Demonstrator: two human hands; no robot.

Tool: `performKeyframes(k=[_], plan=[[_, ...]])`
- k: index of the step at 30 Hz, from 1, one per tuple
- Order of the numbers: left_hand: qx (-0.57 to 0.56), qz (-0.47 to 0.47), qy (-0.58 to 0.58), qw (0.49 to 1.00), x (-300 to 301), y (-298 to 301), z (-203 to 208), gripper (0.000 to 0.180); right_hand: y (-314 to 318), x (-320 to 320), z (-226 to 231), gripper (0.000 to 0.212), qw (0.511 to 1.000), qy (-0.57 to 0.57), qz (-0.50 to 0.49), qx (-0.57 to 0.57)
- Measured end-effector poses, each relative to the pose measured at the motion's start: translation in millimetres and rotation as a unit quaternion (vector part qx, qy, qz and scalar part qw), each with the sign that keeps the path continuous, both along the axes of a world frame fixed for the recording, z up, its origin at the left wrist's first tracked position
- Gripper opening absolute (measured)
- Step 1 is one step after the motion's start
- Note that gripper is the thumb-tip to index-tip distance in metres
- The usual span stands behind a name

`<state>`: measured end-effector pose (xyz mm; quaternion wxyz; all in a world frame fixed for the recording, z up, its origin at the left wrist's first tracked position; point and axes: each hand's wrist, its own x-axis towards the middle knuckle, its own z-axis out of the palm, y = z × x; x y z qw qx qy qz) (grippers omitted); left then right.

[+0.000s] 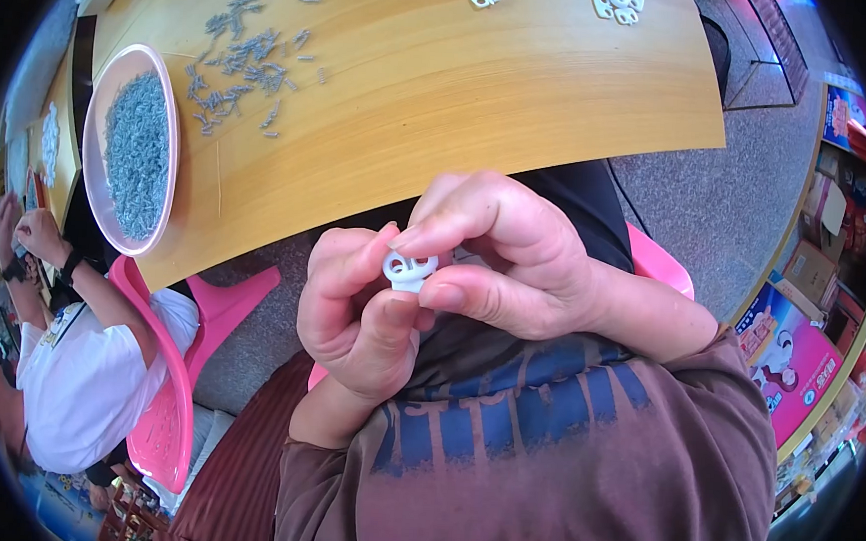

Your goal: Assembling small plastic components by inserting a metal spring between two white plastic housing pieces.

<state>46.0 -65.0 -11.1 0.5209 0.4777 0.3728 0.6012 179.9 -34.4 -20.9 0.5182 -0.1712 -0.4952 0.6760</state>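
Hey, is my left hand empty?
No, the left hand grips a small white plastic piece together with the right hand.

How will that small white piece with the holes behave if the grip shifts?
The white piece is probably light, being little wider than a fingertip. It looks stiff: its outline shows no bending between the left hand and the right hand. With only fingertips around it and so little to hold, it could slip out.
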Motion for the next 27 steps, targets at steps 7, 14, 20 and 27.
performKeyframes(k=[7,14,20,27], plan=[[0.02,-0.01,0.002,1.0,2.6,-3.5,-1.3,0.028,-2.6,-1.5,-1.6,0.02,0.998,0.0,-0.036,0.047],[0.06,-0.024,0.009,0.998,3.4,-4.0,-7.8,0.026,-3.7,-1.2,-4.8,0.017,0.995,-0.02,-0.055,0.079],[0.036,-0.017,-0.015,0.999,6.4,-2.0,-3.7,0.028,-1.0,2.3,-0.6,0.019,0.996,-0.038,-0.056,0.059],[0.02,-0.017,-0.039,0.999,7.2,-1.7,-2.8,0.031,-1.9,6.4,3.0,0.022,1.0,-0.015,-0.025,0.01]])
